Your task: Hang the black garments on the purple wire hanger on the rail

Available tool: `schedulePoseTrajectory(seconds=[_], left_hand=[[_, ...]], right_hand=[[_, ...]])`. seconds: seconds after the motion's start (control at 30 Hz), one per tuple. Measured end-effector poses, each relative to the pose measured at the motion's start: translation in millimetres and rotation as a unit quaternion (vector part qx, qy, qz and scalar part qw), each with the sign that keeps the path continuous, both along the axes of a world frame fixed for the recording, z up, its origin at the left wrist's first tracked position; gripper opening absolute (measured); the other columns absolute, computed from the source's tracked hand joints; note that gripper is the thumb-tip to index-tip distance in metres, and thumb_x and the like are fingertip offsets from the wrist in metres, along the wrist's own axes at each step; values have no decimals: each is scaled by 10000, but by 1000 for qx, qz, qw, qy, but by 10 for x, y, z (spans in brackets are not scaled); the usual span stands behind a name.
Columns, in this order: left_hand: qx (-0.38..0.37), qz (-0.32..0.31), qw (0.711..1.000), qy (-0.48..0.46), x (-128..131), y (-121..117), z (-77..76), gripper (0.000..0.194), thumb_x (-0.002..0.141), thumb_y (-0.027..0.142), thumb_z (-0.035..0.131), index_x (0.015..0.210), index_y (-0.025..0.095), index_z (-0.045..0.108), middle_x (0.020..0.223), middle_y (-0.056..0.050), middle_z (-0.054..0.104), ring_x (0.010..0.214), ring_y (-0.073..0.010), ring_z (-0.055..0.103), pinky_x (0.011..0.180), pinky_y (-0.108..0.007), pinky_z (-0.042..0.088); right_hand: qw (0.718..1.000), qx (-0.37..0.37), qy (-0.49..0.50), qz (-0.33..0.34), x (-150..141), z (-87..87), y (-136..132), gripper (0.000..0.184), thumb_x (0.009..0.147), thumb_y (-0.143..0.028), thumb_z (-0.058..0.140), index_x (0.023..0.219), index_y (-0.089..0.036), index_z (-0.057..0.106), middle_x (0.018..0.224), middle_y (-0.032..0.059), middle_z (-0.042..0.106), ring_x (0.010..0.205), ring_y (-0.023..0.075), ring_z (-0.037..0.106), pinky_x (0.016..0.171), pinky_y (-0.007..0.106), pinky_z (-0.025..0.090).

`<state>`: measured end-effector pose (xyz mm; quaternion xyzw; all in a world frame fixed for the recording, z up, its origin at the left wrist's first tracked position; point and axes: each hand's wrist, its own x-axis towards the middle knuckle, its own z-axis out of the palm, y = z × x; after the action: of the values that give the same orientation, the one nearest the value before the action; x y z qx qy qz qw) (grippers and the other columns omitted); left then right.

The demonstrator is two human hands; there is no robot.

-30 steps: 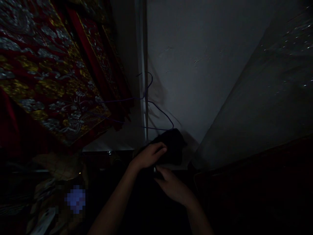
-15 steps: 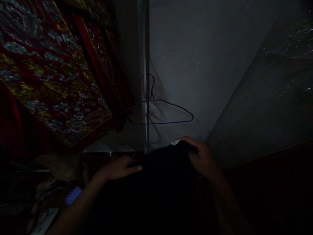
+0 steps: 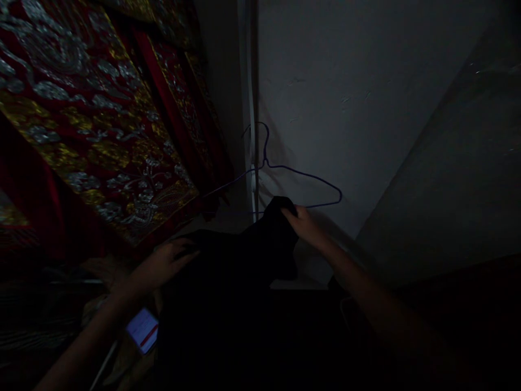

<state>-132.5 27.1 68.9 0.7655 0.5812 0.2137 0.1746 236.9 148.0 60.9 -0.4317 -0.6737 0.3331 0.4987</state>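
Both of my hands hold a black garment [image 3: 228, 277], too dark to show its exact kind. My left hand [image 3: 173, 260] grips its upper left edge, thumb and fingers closed on the cloth. Further right and higher, my right hand [image 3: 300, 221] pinches a raised corner of the cloth. That corner overlaps the lower bar of a thin purple wire hanger [image 3: 303, 172], which hangs against the wall beside a pale vertical strip. The garment's lower part is lost in shadow.
Red cloth [image 3: 134, 141] with gold and silver embroidery hangs at the left. A lit phone [image 3: 143, 330] is at lower left, near my left forearm. The grey wall [image 3: 317, 108] rises behind the hanger, with a darker sheet-like surface [image 3: 443, 179] to the right.
My right hand has lifted its part of the garment up and left, in front of the hanger's lower bar. My left hand has moved left with its edge, stretching the cloth wider.
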Motion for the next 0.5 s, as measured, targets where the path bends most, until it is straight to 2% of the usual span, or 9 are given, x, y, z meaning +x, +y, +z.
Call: schedulePoseTrajectory(seconds=[0.13,0.2,0.27,0.37,0.43,0.5], left_hand=[[55,8,993,-103,104,1,179,403,881,578,634,961,218,798,1203,-92,754,1106,-298,704,1037,-439,538],[106,-9,984,-143,223,16,308,342,875,535,672,885,215,791,1331,-95,695,1212,-309,653,1108,-457,484],[144,-36,977,-152,373,49,442,298,913,483,648,907,215,778,1456,-87,610,1322,-310,579,1164,-466,426],[201,-48,974,-97,573,153,612,292,995,404,527,1051,209,737,1490,-94,574,1344,-287,555,1166,-464,416],[241,-53,969,-19,628,249,685,287,1004,360,493,1065,197,722,1405,-111,624,1275,-284,590,1128,-468,443],[254,-85,962,47,595,336,719,274,994,334,496,1057,197,725,1276,-111,669,1189,-275,616,1075,-455,473]], right_hand=[[999,-4,-37,-34,349,143,-134,466,734,-640,657,605,-203,558,567,11,537,536,161,492,494,272,385],[997,-1,-60,-43,446,227,-241,469,732,-634,656,596,-197,550,564,6,516,520,143,463,486,266,368],[997,0,-76,-35,462,276,-356,451,751,-611,623,599,-193,553,574,9,513,523,140,462,494,270,371],[995,1,-99,1,406,281,-505,415,794,-561,565,621,-185,579,593,17,534,544,150,492,510,275,388],[994,14,-110,17,390,274,-565,390,818,-526,540,651,-180,603,618,24,564,569,158,516,521,274,401],[993,32,-114,14,428,288,-585,374,829,-505,535,675,-176,622,642,29,590,589,162,529,531,273,411]])
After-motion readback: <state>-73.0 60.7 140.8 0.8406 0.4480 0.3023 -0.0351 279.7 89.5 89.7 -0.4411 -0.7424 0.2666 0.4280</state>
